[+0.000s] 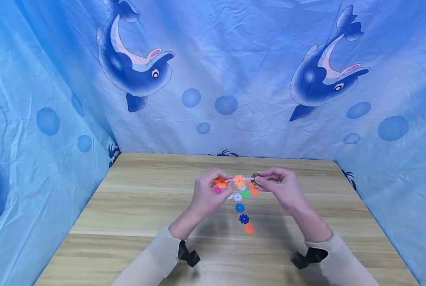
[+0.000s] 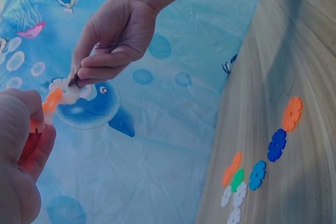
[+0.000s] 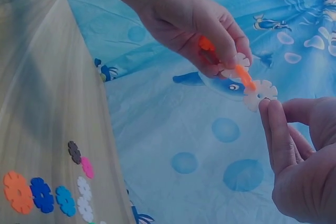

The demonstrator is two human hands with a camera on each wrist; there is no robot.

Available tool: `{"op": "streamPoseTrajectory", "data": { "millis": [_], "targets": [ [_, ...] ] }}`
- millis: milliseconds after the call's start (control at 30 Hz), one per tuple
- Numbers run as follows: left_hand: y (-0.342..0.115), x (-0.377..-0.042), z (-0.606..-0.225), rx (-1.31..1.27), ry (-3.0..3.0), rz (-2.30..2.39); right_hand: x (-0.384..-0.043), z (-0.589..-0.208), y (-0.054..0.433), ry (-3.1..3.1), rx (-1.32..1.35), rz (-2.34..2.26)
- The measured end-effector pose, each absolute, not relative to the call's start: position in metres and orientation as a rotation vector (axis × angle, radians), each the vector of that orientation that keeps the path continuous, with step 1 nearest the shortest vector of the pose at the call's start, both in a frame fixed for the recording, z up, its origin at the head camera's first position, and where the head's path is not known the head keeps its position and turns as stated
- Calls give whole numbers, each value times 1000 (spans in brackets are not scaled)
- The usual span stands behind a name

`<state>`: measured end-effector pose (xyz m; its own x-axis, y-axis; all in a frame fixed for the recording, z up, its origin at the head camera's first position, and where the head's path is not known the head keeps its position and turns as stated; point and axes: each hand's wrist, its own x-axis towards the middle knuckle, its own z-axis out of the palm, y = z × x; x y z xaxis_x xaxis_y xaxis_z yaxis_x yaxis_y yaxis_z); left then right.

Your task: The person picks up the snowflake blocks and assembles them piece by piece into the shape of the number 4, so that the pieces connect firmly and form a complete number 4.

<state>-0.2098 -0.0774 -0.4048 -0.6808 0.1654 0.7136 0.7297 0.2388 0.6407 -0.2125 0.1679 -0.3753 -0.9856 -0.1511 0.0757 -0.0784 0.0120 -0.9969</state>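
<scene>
Both hands hold a short chain of interlocking snowflake discs raised over the table. My left hand (image 1: 210,192) grips the chain's left end; an orange disc (image 3: 207,42) shows within its curled fingers, next to a white disc (image 3: 239,64). In the middle sits an orange disc (image 1: 239,180), joined to another white disc (image 3: 260,95) on the right. With thumb and fingertips, my right hand (image 1: 283,188) pinches a dark brown disc (image 1: 255,178) at that white disc's edge. Whether the brown disc is slotted into it, I cannot tell.
On the wooden table (image 1: 145,214) lie loose discs: orange (image 1: 249,228), dark blue (image 1: 244,219), light blue (image 1: 239,207), white (image 1: 238,197), green (image 1: 245,194), pink (image 3: 86,167) and dark brown (image 3: 74,152). A dolphin-print curtain (image 1: 213,71) stands behind the table.
</scene>
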Motion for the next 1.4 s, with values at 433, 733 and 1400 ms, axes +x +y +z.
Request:
{"op": "streamPoseTrajectory", "data": {
  "millis": [433,733,1400],
  "targets": [
    [-78,-210,-402,-754,-1996,-1582,-215,-364,173,2250,-312,-2071],
    [-80,-210,-399,-759,-1991,-1578,-216,-365,177,2238,-361,-2131],
    [-87,-208,-398,-779,-1958,-1577,-234,-399,198,2748,-350,-1794]
  ]
}}
